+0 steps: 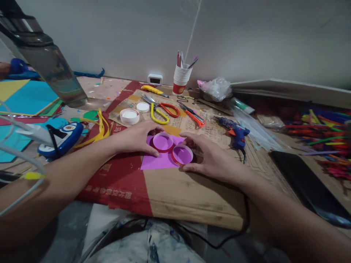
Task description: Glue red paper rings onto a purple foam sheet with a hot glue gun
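A sheet of purple paper (149,162) lies flat on the cardboard in front of me. Two short rings with red outsides and pale insides, like slices of a paper cup, stand side by side on it, and purple shows through both. My left hand (141,138) curves round the left ring (163,150), thumb in front and fingers behind. From the other side, my right hand (204,155) has its thumb and fingers about the right ring (175,159). The rings sit very close together; whether they touch is hard to see.
Behind the paper lie scissors (156,109), a utility knife (193,115), a yellow cutter (153,90) and a white roll (129,116). A blue glue gun (238,135) and a black phone (309,186) are at right. A water bottle (55,62) stands at left.
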A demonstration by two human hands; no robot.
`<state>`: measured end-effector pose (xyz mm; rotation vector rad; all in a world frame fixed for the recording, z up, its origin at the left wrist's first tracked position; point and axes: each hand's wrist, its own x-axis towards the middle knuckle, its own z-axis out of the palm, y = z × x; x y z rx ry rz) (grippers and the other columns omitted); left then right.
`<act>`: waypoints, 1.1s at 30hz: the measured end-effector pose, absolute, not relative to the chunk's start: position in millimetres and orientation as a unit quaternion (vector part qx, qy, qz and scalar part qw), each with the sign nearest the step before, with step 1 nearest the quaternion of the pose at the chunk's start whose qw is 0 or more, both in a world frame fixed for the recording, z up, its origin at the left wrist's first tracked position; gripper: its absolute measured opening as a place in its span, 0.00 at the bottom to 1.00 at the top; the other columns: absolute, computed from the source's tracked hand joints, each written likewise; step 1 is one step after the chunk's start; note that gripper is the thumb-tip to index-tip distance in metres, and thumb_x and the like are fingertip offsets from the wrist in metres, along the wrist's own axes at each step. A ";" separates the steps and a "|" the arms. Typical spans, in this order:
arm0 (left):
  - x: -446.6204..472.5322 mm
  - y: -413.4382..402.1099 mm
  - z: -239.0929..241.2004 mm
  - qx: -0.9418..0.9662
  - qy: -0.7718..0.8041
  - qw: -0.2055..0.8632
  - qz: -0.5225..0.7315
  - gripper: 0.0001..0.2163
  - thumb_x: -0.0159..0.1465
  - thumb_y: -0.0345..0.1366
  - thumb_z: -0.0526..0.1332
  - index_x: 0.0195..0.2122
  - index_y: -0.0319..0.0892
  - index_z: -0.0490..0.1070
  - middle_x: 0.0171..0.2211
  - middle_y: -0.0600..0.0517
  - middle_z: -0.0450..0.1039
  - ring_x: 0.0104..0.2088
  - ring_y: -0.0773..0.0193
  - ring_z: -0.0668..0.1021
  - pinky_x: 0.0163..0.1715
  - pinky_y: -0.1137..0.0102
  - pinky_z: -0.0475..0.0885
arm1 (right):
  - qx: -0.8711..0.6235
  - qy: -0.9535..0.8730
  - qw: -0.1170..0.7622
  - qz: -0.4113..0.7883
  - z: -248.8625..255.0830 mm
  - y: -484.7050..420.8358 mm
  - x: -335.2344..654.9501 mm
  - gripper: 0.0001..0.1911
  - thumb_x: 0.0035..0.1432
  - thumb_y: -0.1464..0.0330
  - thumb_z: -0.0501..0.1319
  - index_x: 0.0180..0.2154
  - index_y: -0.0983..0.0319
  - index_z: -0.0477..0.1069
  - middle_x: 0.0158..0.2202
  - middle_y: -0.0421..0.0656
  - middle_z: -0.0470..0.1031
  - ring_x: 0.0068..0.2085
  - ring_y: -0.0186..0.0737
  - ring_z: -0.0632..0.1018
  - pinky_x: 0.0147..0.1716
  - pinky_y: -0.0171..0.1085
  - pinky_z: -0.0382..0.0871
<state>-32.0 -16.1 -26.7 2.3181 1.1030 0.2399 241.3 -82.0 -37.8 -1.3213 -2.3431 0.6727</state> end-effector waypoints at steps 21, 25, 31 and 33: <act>-29.0 -17.1 -23.8 0.859 0.414 0.287 0.089 0.38 0.49 0.53 0.74 0.59 0.44 0.70 0.59 0.45 0.72 0.58 0.50 0.74 0.59 0.58 0.69 | -0.440 -0.853 0.176 0.220 -33.9 -81.2 242.2 0.44 0.51 0.51 0.73 0.65 0.55 0.63 0.62 0.50 0.72 0.62 0.55 0.72 0.61 0.55 0.67; -28.4 -17.1 -27.7 0.863 0.408 0.279 0.105 0.38 0.49 0.54 0.74 0.60 0.44 0.70 0.60 0.44 0.71 0.59 0.48 0.73 0.60 0.56 0.67 | -0.430 -0.860 0.178 0.211 -39.9 -80.6 240.7 0.43 0.53 0.55 0.73 0.66 0.55 0.61 0.61 0.49 0.73 0.60 0.54 0.74 0.60 0.54 0.68; -29.4 -15.0 -34.1 0.880 0.373 0.272 0.109 0.31 0.52 0.52 0.74 0.56 0.46 0.74 0.57 0.46 0.73 0.60 0.48 0.72 0.62 0.56 0.66 | -0.470 -0.827 0.219 0.215 -38.0 -76.6 245.8 0.37 0.56 0.58 0.70 0.65 0.55 0.63 0.56 0.48 0.76 0.54 0.52 0.78 0.55 0.53 0.72; -28.9 -15.9 -35.1 0.882 0.371 0.266 0.113 0.31 0.53 0.53 0.73 0.56 0.46 0.74 0.57 0.45 0.73 0.60 0.48 0.72 0.62 0.55 0.65 | -0.506 -0.800 0.252 0.202 -37.6 -72.4 248.9 0.36 0.56 0.59 0.69 0.64 0.56 0.64 0.53 0.48 0.77 0.51 0.51 0.79 0.53 0.53 0.73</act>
